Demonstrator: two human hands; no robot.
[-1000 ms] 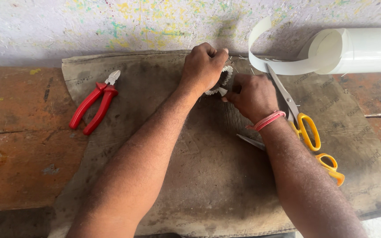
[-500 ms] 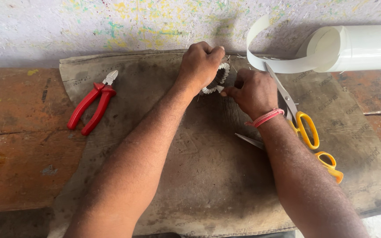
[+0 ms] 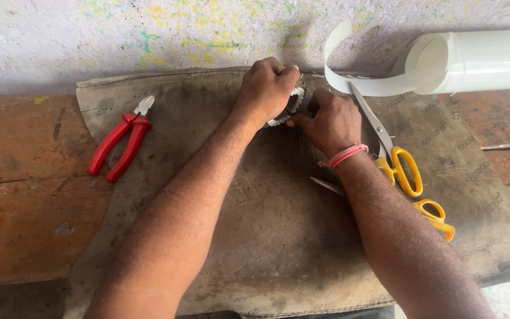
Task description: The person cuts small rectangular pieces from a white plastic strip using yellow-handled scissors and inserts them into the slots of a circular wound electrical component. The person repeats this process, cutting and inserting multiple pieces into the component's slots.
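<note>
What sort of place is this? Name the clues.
Probably a small workshop bench: red-handled pliers, yellow-handled scissors and a roll of white sheet lie around a worn mat.

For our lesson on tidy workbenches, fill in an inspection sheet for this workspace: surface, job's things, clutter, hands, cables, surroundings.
Surface: worn brown mat on a rusty orange bench.
Job's things: small white toothed ring, partly hidden between both hands.
Clutter: red pliers at left; yellow-handled scissors, open, under the right forearm; white sheet roll with a curling strip.
Hands: left hand and right hand both grip the ring.
Cables: nothing seen.
Surroundings: paint-speckled wall.
</note>
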